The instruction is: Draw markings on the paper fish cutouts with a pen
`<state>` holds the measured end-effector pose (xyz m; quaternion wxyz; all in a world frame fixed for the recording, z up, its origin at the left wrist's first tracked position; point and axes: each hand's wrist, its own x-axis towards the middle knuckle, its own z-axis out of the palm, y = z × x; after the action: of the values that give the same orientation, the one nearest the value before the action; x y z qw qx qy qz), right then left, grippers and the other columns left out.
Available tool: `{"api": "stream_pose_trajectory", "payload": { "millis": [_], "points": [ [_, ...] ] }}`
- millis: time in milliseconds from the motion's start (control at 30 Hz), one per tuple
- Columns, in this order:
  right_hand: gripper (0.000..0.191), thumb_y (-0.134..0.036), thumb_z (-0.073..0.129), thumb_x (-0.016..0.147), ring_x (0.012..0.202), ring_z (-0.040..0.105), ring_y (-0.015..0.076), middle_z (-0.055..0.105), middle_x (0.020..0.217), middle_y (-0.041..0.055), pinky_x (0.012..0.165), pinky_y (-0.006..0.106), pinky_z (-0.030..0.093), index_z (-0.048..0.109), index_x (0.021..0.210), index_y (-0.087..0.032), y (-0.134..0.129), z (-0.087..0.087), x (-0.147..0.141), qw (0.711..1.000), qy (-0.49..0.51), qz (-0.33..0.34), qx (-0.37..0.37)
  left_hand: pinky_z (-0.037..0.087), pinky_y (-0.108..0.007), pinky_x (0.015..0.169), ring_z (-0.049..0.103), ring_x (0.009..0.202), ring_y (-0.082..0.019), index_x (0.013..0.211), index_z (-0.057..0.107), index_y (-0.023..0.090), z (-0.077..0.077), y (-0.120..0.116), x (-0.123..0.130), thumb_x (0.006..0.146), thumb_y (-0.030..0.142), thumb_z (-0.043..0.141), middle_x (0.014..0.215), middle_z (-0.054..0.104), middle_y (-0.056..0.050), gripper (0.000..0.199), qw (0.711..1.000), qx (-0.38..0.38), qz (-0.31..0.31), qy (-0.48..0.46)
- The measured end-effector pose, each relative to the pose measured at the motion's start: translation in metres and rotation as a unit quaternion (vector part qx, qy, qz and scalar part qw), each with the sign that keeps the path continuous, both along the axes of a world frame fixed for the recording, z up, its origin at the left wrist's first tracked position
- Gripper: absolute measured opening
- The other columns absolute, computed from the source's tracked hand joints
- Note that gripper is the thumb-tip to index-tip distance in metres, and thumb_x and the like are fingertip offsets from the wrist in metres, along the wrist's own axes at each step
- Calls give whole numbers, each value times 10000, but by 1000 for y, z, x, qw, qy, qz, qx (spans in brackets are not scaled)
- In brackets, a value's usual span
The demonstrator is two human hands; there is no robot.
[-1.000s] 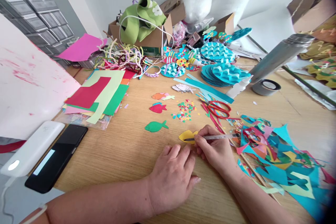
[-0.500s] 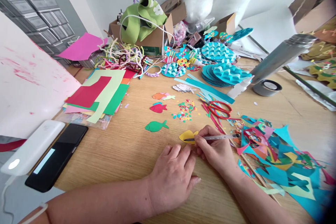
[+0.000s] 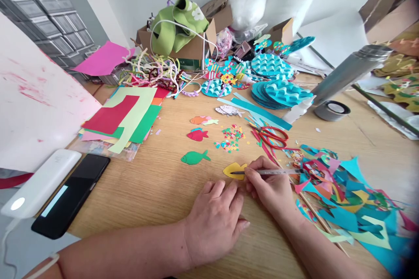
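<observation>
- The right hand [image 3: 271,189], right of the centre and below it in the frame, holds a pen [image 3: 281,171] narrowly between thumb and fingers.
- The dark pen tip is at the yellow paper fish [image 3: 231,168], which lies on the wooden table [image 3: 147,200], slightly below and right of the frame centre.
- The left hand [image 3: 216,222], in the lower middle, rests palm down with fingers a little spread; whether its fingertips touch the yellow paper fish, I cannot tell.
- To the left of the yellow paper fish, near the centre, lies a green paper fish [image 3: 194,158], and above this one a red paper fish [image 3: 197,135].
- Small paper bits [image 3: 233,133] are scattered just right of the red paper fish.
- Red-handled scissors [image 3: 262,129] lie right of the centre.
- Coloured paper scraps [image 3: 343,216] make a heap in the lower right.
- A black phone [image 3: 73,194] lies in the lower left.
</observation>
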<state>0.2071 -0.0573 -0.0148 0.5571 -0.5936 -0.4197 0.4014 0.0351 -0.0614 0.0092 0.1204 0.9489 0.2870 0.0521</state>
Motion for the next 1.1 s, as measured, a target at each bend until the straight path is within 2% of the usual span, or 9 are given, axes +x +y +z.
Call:
{"api": "stream_pose_trajectory", "payload": {
  "millis": [300, 533, 900, 1100],
  "points": [
    [229, -339, 696, 805, 356, 459, 101, 558, 489, -36, 320, 204, 354, 549, 683, -212, -3, 4, 3, 995, -2, -77, 67, 413, -413, 890, 475, 1076, -243, 1330, 479, 147, 1, 1, 0, 976, 464, 476, 1329, 527, -74, 475, 1000, 1, 2, -2],
    [197, -314, 730, 776, 484, 575, 121, 597, 602, -27, 478, 241, 487, 562, 772, -211, 1, 9, 3, 985, -20, -129, 110, 403, -419, 904, 486, 1098, -252, 1293, 509, 161, -1, 4, -2, 977, 445, 481, 1317, 555, -79, 426, 1000, 4, 4, -18],
    [199, -333, 745, 747, 595, 657, 163, 639, 685, -5, 575, 280, 527, 604, 806, -206, 3, 7, 5, 988, -27, -102, 113, 357, -396, 979, 501, 1165, -227, 1188, 580, 158, -4, 10, -5, 965, 367, 530, 1245, 627, -63, 310, 995, 29, -8, -93],
    [222, -363, 760, 689, 567, 631, 158, 628, 685, -8, 549, 284, 533, 621, 753, -201, 7, 11, 5, 993, -14, -75, 88, 373, -381, 953, 519, 1137, -214, 1156, 602, 165, -5, 13, -6, 966, 340, 524, 1185, 656, -48, 269, 994, 29, -13, -104]
  ]
}}
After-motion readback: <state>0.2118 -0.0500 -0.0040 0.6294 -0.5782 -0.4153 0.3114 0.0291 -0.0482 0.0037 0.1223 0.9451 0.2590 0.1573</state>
